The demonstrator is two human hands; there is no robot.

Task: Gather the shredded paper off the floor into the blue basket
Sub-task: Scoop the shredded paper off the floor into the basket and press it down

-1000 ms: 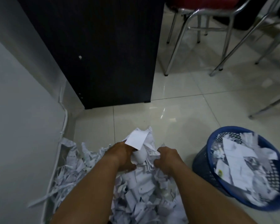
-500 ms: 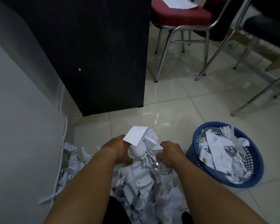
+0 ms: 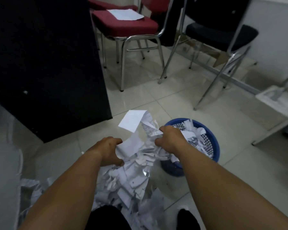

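Observation:
Between both hands I hold a bundle of shredded paper raised off the floor. My left hand grips its left side and my right hand grips its right side, over the near rim of the blue basket. A larger white slip sticks up from the top of the bundle. The basket stands on the tiles to the right and holds more shreds. A loose pile of shredded paper lies on the floor below my arms, trailing from the bundle.
A dark cabinet stands at the left. A red chair with a sheet on its seat and a black chair stand behind, on metal legs. A grey wall runs along the left edge. White objects lie at the far right.
Both hands have lifted the bundle of paper off the pile and carried it right, toward the basket. The view has tilted up and to the right.

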